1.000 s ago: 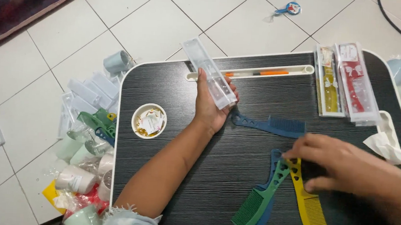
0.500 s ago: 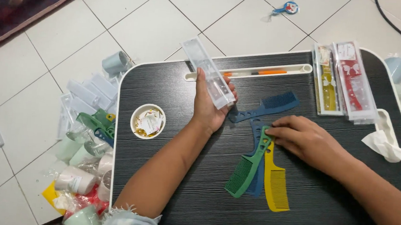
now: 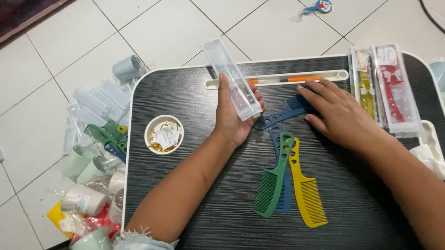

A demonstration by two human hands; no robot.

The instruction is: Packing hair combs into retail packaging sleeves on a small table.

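The left hand (image 3: 231,121) holds a clear case (image 3: 232,79) upright on its edge, fingers closed around its lower end, above the dark bench (image 3: 193,91). The right hand (image 3: 339,115) lies flat, fingers spread, on the toothed end of a blue comb (image 3: 278,117); the comb's handle points toward the left hand and lies just beside it.

Below these, three more combs lie close together on the bench: a green comb (image 3: 272,178) overlaps a second blue comb (image 3: 284,194), and a yellow comb (image 3: 305,185) lies just beside them on the right.

A small white bowl (image 3: 164,134) with gold bits stands left of the left wrist. A long white groove (image 3: 283,78) at the bench's far edge holds an orange pen (image 3: 292,79). Two packed cases (image 3: 384,89), one yellow inside and one red, lie at the far right corner, with a white cloth (image 3: 432,152) near them.

On the tiled floor (image 3: 40,122) left of the bench lie more clear cases and wrapped rolls (image 3: 85,183).
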